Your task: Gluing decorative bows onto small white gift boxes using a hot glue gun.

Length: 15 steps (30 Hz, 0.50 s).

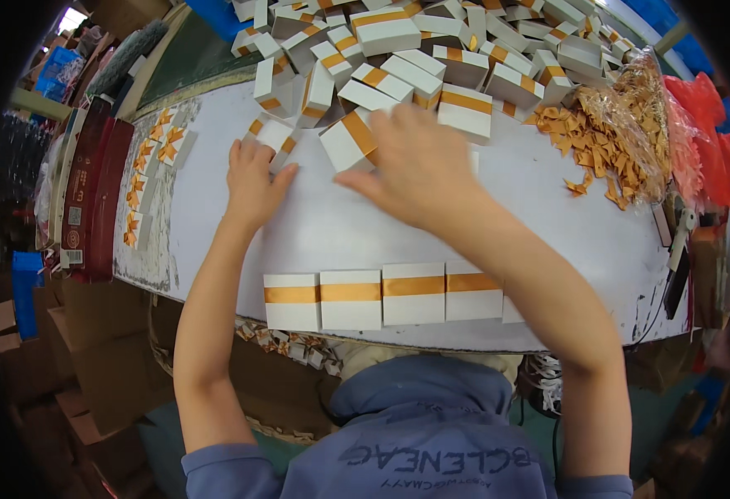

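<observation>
Gold bows (602,162) are filling a bag (643,96) near the counter's (585,245) right edge; my right grip (419,166) is clamping one box (346,145), my left grip (254,185) looking unclear.

Dark red boxes (117,187) sit at the left of the counter (331,224) — brown cartons (119,349) near left, a blue crate (57,71) far left — and a red plastic bag (702,104) far right.
</observation>
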Each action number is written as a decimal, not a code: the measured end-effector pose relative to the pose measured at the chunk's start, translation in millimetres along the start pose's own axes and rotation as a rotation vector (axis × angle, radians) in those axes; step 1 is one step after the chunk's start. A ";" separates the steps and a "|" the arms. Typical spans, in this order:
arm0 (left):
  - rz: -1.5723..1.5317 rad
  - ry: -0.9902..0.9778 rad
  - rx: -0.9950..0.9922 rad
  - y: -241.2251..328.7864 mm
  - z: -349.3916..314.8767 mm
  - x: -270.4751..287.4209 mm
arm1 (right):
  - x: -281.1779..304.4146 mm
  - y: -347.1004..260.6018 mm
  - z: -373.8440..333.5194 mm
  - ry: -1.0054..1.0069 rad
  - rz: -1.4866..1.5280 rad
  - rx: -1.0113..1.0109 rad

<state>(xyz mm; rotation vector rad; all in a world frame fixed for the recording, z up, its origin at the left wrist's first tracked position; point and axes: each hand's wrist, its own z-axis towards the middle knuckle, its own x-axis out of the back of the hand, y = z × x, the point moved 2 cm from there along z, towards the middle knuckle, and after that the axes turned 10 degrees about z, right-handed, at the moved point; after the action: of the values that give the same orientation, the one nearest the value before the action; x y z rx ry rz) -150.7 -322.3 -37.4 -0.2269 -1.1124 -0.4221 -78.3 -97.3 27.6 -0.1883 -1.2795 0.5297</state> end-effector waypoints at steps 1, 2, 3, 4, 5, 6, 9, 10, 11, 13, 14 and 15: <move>0.014 -0.137 -0.021 -4.1 2.9 -3.8 | -8.4 -7.8 5.7 0.005 0.002 -0.001; 0.025 -0.271 -0.044 -5.9 7.0 -8.4 | -19.0 -10.6 11.1 -0.020 -0.114 -0.020; 0.019 -0.270 -0.055 -0.4 8.2 -5.1 | -27.8 -5.0 12.7 -0.048 -0.234 -0.046; -0.539 -0.327 0.216 0.6 2.3 2.2 | -37.0 5.7 14.0 -0.046 -0.239 -0.054; -1.088 -0.369 0.499 1.7 -5.1 11.7 | -48.1 16.7 16.0 -0.092 -0.272 -0.065; -1.082 -0.367 0.510 -0.6 -10.9 23.9 | -54.2 20.7 18.4 -0.145 -0.300 -0.067; -1.513 -0.516 1.039 -12.8 -34.9 36.5 | -53.7 32.1 18.9 -0.209 -0.151 -0.074; -1.511 -0.503 1.051 -26.5 -44.4 29.4 | -52.5 31.9 18.3 -0.214 -0.147 -0.060; -1.192 -0.500 0.986 -47.9 -51.5 21.6 | -43.8 30.9 18.5 -0.195 -0.088 -0.093; -0.876 -0.495 0.920 -59.6 -59.3 18.0 | -45.7 26.1 16.8 -0.186 -0.026 -0.127; -0.564 -0.279 0.558 -51.5 -54.0 26.1 | -45.9 21.2 17.0 -0.048 0.067 -0.095; -0.248 -0.067 0.195 -39.2 -49.4 33.7 | -45.5 17.1 17.9 0.091 0.160 -0.063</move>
<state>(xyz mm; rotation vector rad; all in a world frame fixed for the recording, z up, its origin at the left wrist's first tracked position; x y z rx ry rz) -114.8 -383.7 -29.5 0.0708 -1.2443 -0.5252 -108.4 -106.9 -13.4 -0.3655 -1.1991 0.6114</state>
